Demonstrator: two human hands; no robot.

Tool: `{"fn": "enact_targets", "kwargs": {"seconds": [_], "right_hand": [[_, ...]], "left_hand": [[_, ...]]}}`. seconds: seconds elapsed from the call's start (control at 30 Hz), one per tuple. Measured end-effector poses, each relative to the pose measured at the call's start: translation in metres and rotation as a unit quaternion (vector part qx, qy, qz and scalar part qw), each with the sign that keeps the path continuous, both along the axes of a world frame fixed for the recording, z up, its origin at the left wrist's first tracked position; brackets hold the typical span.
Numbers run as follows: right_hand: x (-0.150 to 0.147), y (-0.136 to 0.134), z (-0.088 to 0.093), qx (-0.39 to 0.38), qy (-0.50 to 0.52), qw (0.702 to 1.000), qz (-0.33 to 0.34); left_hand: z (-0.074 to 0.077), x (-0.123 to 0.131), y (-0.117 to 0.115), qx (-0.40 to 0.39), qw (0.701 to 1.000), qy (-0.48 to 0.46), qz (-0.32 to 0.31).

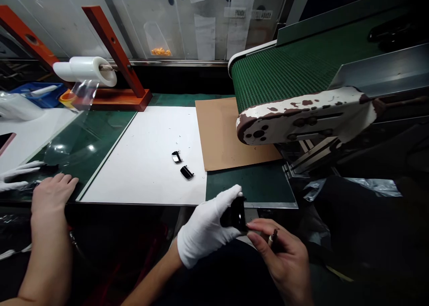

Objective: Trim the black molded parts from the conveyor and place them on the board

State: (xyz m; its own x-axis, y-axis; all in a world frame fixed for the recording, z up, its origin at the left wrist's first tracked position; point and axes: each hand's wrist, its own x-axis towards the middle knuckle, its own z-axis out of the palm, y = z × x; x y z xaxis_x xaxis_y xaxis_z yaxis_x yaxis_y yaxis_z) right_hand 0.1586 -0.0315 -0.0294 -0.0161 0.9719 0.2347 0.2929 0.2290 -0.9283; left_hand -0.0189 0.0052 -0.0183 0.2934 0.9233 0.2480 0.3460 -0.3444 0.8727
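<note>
Glossy black, roughly oblong piece [238, 214]: in the head view, you have it in front of your body, just off the near edge of the green-topped desk [251, 187]. Your left hand [209, 218], in a white cloth glove, grasps it between thumb and fingers. Your bare right hand [284, 252] has its thumb and fingertip pinched together at the piece's near right edge; a slim stick-like tool with a pale and dark end [273, 238] is tucked in that hand. You cannot tell from here whether the fingertips also grip something tiny.

Ahead of you, two small shiny black parts, one farther back [176, 157] and one nearer [187, 172], lie close together on a white sheet [144, 163]. To its right is a flat brown cardboard piece [231, 136], partly under the end of a green conveyor belt [278, 82]. To your left, an orange stand [115, 51] carries a roll of clear film [85, 69], and a co-worker's bare hand [53, 189] rests at the desk's edge.
</note>
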Motion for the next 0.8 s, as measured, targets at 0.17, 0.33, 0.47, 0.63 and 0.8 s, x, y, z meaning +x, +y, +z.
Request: {"fn": "enact_targets", "kwargs": {"seconds": [0.17,0.33,0.47,0.63,0.8], "right_hand": [[-0.001,0.002,-0.005,-0.043,0.004,0.999,-0.027],[-0.003,0.002,-0.020,-0.159,0.127,0.978,-0.054],[-0.009,0.005,-0.026,-0.224,0.276,0.931,-0.087],[-0.012,0.008,-0.024,-0.241,0.303,0.916,-0.109],[-0.008,0.003,-0.030,-0.237,0.197,0.948,-0.083]], "left_hand": [[-0.001,-0.001,0.000,0.037,0.999,0.031,0.012],[-0.006,0.003,-0.001,0.018,0.999,-0.009,0.036],[-0.013,0.006,0.001,-0.039,0.997,-0.053,0.041],[-0.018,0.001,0.004,-0.093,0.993,-0.071,0.029],[-0.018,-0.007,0.006,-0.095,0.992,-0.082,0.003]]}}
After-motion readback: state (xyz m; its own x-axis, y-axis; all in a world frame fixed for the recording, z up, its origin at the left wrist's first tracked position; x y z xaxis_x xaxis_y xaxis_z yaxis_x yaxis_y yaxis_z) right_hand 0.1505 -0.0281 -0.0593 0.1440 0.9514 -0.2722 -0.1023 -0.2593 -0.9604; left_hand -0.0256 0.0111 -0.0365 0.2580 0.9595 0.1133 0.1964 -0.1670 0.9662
